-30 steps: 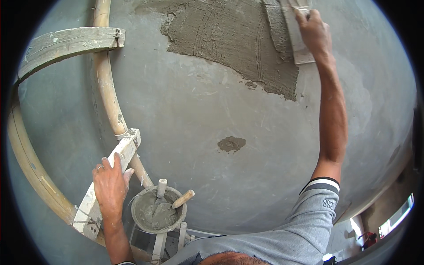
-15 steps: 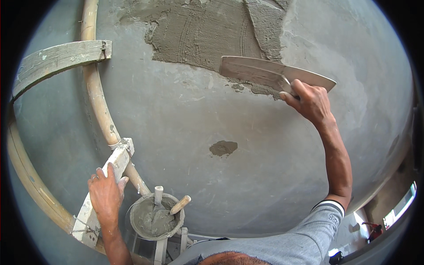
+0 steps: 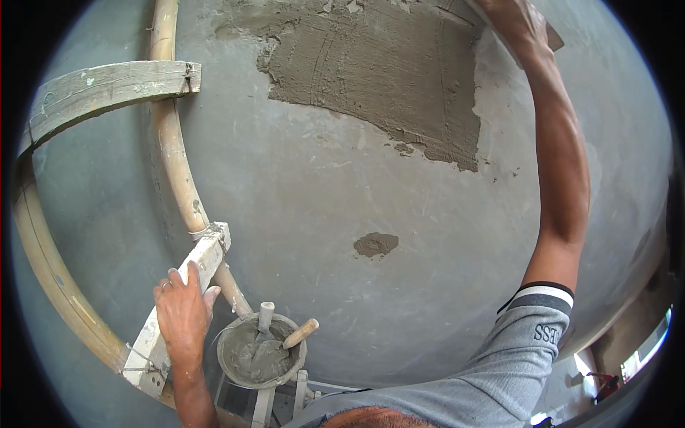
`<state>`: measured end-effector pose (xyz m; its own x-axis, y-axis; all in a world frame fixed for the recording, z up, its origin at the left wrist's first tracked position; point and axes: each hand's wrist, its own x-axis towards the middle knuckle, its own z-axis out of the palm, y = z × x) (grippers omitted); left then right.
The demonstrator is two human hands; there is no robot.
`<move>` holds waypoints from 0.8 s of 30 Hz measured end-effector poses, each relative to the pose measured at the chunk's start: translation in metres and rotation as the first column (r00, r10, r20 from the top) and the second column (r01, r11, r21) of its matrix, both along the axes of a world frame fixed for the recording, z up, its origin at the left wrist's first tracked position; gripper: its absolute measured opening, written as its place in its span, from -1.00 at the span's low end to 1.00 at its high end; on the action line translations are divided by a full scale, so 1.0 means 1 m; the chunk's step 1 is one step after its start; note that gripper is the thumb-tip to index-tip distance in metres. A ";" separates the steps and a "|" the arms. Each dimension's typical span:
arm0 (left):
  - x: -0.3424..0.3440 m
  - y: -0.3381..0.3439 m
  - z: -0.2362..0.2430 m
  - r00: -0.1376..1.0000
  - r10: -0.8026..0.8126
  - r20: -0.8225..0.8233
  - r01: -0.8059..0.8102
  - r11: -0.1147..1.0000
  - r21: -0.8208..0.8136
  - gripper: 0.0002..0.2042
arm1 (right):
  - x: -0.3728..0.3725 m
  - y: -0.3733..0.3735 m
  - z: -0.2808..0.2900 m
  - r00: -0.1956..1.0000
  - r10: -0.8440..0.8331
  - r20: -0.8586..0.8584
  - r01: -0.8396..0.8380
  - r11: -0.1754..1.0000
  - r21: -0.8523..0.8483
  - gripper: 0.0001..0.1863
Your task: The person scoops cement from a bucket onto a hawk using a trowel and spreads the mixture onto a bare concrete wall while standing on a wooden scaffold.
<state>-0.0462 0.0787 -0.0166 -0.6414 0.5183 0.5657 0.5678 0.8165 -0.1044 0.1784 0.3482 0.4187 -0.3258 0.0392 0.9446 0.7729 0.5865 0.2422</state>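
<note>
My left hand (image 3: pixel 182 314) grips a white, mortar-spattered board (image 3: pixel 143 349), which is tied to bamboo poles (image 3: pixel 178 164). High at the upper right, my right hand (image 3: pixel 517 25) is closed on a metal trowel (image 3: pixel 554 39), mostly hidden behind it. That trowel is by the top right of a rough patch of wet grey mortar (image 3: pixel 364 78) on the smooth grey wall (image 3: pixel 321 200). A smaller wet patch (image 3: pixel 375 245) is lower on the wall. Beside my left hand, a bucket (image 3: pixel 228 332) holds grey mortar and two tools with light handles (image 3: pixel 300 332).
A curved wooden plank (image 3: pixel 114 85) crosses the bamboo at upper left, and another bamboo pole (image 3: pixel 50 264) runs down the far left. Rungs or rails (image 3: pixel 262 406) show below the bucket. At lower right, far off, are a bright window (image 3: pixel 642 349) and a person in red (image 3: pixel 608 387).
My right hand swept the trowel down to the mortar's lower edge half a second ago; it is now back up at the top right. My left hand stays on the board.
</note>
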 end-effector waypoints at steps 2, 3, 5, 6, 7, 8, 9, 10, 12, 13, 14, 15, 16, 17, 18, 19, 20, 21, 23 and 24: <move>0.003 0.001 0.005 0.999 0.025 0.024 -0.024 1.000 -0.010 -0.39 | 0.001 0.018 0.027 0.979 0.058 -0.195 -0.045 0.997 0.067 -0.53; 0.004 0.001 0.006 0.999 0.029 0.022 -0.028 0.999 -0.015 -0.39 | -0.001 0.022 0.028 0.978 0.060 -0.197 -0.049 0.997 0.062 -0.53; 0.005 0.002 0.008 0.999 0.028 0.040 -0.027 0.999 -0.020 -0.39 | -0.006 0.029 0.028 0.895 0.329 -0.301 -0.336 0.941 0.029 -0.52; 0.005 0.001 0.008 0.999 0.031 0.045 -0.030 0.999 -0.026 -0.39 | -0.014 0.037 0.024 0.895 0.330 -0.299 -0.339 0.940 0.021 -0.52; 0.005 0.002 0.009 0.998 0.033 0.046 -0.032 0.999 -0.026 -0.39 | -0.021 0.045 0.020 0.921 0.335 -0.199 -0.332 0.942 0.048 -0.52; 0.005 0.002 0.009 0.998 0.036 0.047 -0.034 0.999 -0.026 -0.39 | -0.028 0.053 0.013 0.938 0.334 -0.097 -0.328 0.942 0.074 -0.51; 0.005 0.002 0.008 0.998 0.037 0.047 -0.036 0.999 -0.023 -0.39 | -0.033 0.053 0.002 0.916 0.395 -0.073 -0.395 0.919 0.017 -0.50; 0.004 0.001 0.008 0.999 0.033 0.033 -0.032 0.999 -0.029 -0.40 | -0.031 0.054 0.000 0.915 0.397 -0.072 -0.397 0.918 0.019 -0.50; 0.004 0.000 0.008 0.999 0.028 0.018 -0.028 0.999 -0.029 -0.40 | -0.018 0.058 0.002 0.945 0.293 -0.146 -0.296 0.955 0.003 -0.50; 0.004 0.001 0.008 1.000 0.026 0.015 -0.026 0.999 -0.027 -0.41 | -0.013 0.062 0.006 0.952 0.203 -0.228 -0.204 0.979 0.017 -0.51; 0.004 0.001 0.007 1.000 0.024 0.012 -0.024 0.999 -0.027 -0.41 | -0.004 0.061 0.013 0.941 0.202 -0.272 -0.204 0.979 0.021 -0.53; 0.004 0.000 0.006 1.000 0.018 0.014 -0.017 0.999 -0.032 -0.41 | 0.010 0.060 0.021 0.929 0.196 -0.315 -0.196 0.980 0.031 -0.55; 0.003 -0.001 0.006 1.000 0.018 0.002 -0.018 1.000 -0.024 -0.40 | 0.033 0.080 0.037 0.929 0.197 -0.314 -0.195 0.980 0.038 -0.55; 0.003 0.000 0.006 1.000 0.015 -0.007 -0.015 1.000 -0.013 -0.40 | 0.060 0.113 0.062 0.924 0.112 -0.365 -0.054 0.985 0.166 -0.46; 0.002 0.001 0.005 1.000 0.013 -0.003 -0.013 1.000 -0.012 -0.40 | 0.071 0.133 0.072 0.906 0.037 -0.422 0.089 0.957 0.276 -0.37; 0.002 0.000 0.005 1.000 0.015 -0.002 -0.015 1.000 -0.012 -0.40 | 0.070 0.125 0.060 0.903 0.121 -0.413 -0.088 0.991 0.099 -0.34; 0.001 0.000 0.005 1.000 0.016 -0.001 -0.016 1.000 -0.011 -0.40 | 0.076 0.115 0.040 0.886 0.202 -0.416 -0.259 0.962 -0.084 -0.32; 0.001 0.001 0.005 1.000 0.020 0.004 -0.020 1.000 -0.011 -0.40 | 0.074 0.108 0.012 0.889 0.245 -0.386 -0.284 0.958 -0.046 -0.33; -0.001 0.005 0.004 1.000 -0.010 -0.008 0.010 1.000 0.000 -0.39 | 0.053 0.084 -0.032 0.905 0.242 -0.349 -0.305 0.943 -0.136 -0.34; 0.002 -0.001 0.007 0.999 0.036 0.004 -0.036 0.999 -0.030 -0.39 | 0.027 0.092 -0.052 0.909 0.227 -0.349 -0.335 0.896 -0.292 -0.33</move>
<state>-0.0443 0.0774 -0.0094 -0.6622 0.5117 0.5474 0.5389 0.8328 -0.1264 0.2058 0.4401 0.3664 -0.0771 0.3224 0.9435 0.5658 0.7933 -0.2248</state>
